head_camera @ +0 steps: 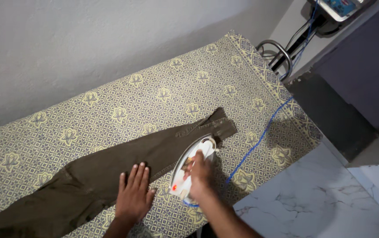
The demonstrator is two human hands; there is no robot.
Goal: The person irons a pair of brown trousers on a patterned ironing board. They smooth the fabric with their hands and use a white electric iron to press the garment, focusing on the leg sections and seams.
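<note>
A dark olive-brown garment (110, 169) lies stretched across a patterned yellow and blue cloth (163, 92) that covers the ironing surface. Its narrow sleeve end, with a cuff, points up to the right. My left hand (133, 194) lies flat on the garment's lower edge with the fingers spread. My right hand (199, 174) grips the handle of a white electric iron (192, 165), which rests soleplate down on the sleeve near the cuff. A red light glows at the iron's near end.
The iron's blue cord (260, 136) runs across the cloth toward cables and a metal loop (282, 55) at the upper right. A white wall stands behind. A dark cabinet (357, 79) is at the right, above a marble floor (317, 198).
</note>
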